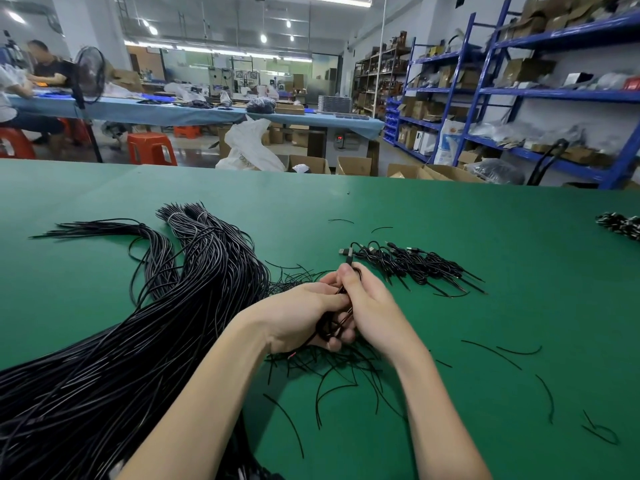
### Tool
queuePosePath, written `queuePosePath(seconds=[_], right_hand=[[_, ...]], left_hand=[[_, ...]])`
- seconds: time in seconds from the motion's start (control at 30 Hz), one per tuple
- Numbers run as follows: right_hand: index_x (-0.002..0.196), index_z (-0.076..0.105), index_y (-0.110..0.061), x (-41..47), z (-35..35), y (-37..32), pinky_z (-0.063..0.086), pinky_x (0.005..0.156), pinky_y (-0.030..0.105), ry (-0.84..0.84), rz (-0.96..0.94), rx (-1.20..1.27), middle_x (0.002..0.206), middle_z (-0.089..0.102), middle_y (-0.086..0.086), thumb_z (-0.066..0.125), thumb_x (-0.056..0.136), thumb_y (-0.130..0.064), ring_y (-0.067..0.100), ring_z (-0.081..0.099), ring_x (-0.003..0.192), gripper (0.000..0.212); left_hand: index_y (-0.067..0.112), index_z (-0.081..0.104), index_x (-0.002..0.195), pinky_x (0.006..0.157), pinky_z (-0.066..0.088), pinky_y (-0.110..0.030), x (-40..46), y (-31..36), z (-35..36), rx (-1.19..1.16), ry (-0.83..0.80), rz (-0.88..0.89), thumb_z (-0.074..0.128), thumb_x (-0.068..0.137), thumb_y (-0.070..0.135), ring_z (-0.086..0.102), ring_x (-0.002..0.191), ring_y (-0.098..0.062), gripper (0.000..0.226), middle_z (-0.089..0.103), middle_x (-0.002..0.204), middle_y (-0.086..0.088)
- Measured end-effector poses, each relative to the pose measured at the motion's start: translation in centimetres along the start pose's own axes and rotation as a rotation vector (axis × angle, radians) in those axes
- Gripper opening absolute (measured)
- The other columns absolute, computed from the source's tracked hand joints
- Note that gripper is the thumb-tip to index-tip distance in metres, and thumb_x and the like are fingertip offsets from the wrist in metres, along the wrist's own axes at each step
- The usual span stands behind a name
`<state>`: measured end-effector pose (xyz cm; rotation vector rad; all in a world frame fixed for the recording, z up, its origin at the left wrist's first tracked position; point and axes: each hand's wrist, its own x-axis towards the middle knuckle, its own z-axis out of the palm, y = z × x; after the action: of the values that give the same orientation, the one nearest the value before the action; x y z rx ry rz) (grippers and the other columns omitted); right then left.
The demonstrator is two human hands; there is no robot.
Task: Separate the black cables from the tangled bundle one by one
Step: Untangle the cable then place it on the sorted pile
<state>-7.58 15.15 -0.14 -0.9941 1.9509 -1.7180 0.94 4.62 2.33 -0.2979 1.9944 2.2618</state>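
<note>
A large bundle of long black cables (pixel 145 327) sprawls over the left of the green table (pixel 450 220). Both hands meet at the middle of the table around a coiled black cable (pixel 334 323). My left hand (pixel 298 315) grips the coil from the left. My right hand (pixel 370 306) pinches the same cable from the right, and its USB plug end (pixel 349 258) sticks up above the fingers. A pile of coiled black USB cables (pixel 412 265) lies just beyond my right hand.
Short black wire offcuts (pixel 332 372) are scattered under and to the right of my hands. A small black-and-white heap (pixel 620 225) sits at the table's right edge. Beyond the far edge are cardboard boxes, orange stools, blue shelving and seated people.
</note>
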Motion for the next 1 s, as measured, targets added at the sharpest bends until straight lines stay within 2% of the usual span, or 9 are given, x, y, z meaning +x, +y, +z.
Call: queuePosePath(seconds=[0.13,0.27,0.4,0.57,0.67,0.77,0.87,0.93,1.0], right_hand=[[0.094,0.060,-0.037,-0.1,-0.1,0.5,0.044,0.043,0.021,0.028,-0.095,-0.032,0.077,0.070,-0.012,0.041,0.106,-0.052,0.011,0.053,0.043,0.028],[0.101,0.059,-0.036,-0.1,-0.6,0.7,0.047,0.051,0.019,-0.029,-0.058,-0.084,0.074,0.068,-0.016,0.039,0.105,-0.055,0.009,0.055,0.046,0.027],[0.109,0.058,-0.048,0.1,-1.1,0.6,0.046,0.067,0.011,-0.026,-0.089,-0.280,0.087,0.073,-0.013,0.035,0.108,-0.046,-0.001,0.064,0.070,0.022],[0.118,0.056,-0.053,0.0,-0.7,0.6,0.046,0.075,0.025,-0.069,0.003,-0.198,0.086,0.068,-0.013,0.035,0.107,-0.053,-0.001,0.061,0.066,0.024],[0.111,0.069,-0.042,0.3,-0.7,0.1,0.045,0.081,0.022,-0.011,0.065,-0.032,0.095,0.073,-0.017,0.045,0.102,-0.057,-0.005,0.065,0.080,0.029],[0.091,0.074,-0.028,0.6,-1.1,-0.4,0.046,0.074,0.025,0.139,0.041,-0.074,0.080,0.071,-0.019,0.061,0.094,-0.059,0.002,0.062,0.069,0.033],[0.071,0.074,-0.023,0.8,-1.4,-0.6,0.043,0.061,0.013,0.292,0.056,-0.164,0.065,0.070,-0.017,0.073,0.084,-0.058,-0.003,0.058,0.059,0.038],[0.070,0.074,-0.019,0.8,-1.5,-0.6,0.047,0.059,0.016,0.316,0.127,-0.087,0.059,0.069,-0.010,0.080,0.082,-0.049,0.001,0.059,0.054,0.032],[0.078,0.076,-0.012,0.6,-1.7,-0.8,0.053,0.056,0.020,0.276,0.205,0.111,0.061,0.072,-0.002,0.084,0.082,-0.033,0.006,0.063,0.052,0.023]], left_hand=[[0.009,0.051,0.111,0.054,0.041,-0.023,-0.1,0.3,-0.2,-0.091,-0.037,0.007,0.044,0.106,0.016,0.055,0.065,-0.016,0.011,0.052,0.081,-0.008],[0.009,0.053,0.108,0.052,0.041,-0.023,-0.2,0.4,-0.5,-0.167,-0.008,-0.011,0.045,0.105,0.017,0.057,0.063,-0.018,0.011,0.058,0.078,-0.010],[0.010,0.051,0.103,0.051,0.036,-0.022,0.0,0.4,-0.5,-0.154,0.041,0.003,0.045,0.105,0.014,0.053,0.057,-0.016,0.008,0.054,0.071,-0.006],[0.012,0.050,0.092,0.051,0.032,-0.022,0.1,0.3,0.1,-0.025,0.053,-0.001,0.040,0.107,0.014,0.041,0.054,-0.011,0.018,0.048,0.063,0.002],[0.016,0.049,0.093,0.052,0.032,-0.022,0.4,0.3,0.3,0.123,0.127,0.022,0.037,0.109,0.018,0.040,0.054,-0.009,0.019,0.047,0.063,0.006],[0.010,0.050,0.098,0.049,0.033,-0.021,0.9,0.0,0.4,0.330,0.210,0.042,0.033,0.109,0.020,0.039,0.051,-0.008,0.023,0.047,0.069,0.003],[0.005,0.050,0.107,0.054,0.038,-0.025,1.4,-0.3,0.7,0.632,0.300,0.099,0.029,0.109,0.024,0.041,0.056,-0.010,0.029,0.052,0.085,-0.014],[0.007,0.051,0.112,0.063,0.046,-0.031,1.5,-0.4,0.9,0.833,0.338,0.163,0.029,0.109,0.025,0.053,0.068,-0.012,0.029,0.063,0.104,-0.016],[0.009,0.051,0.113,0.082,0.050,-0.039,1.5,-0.4,0.9,0.920,0.354,0.172,0.030,0.108,0.026,0.062,0.091,-0.023,0.027,0.065,0.113,-0.013]])
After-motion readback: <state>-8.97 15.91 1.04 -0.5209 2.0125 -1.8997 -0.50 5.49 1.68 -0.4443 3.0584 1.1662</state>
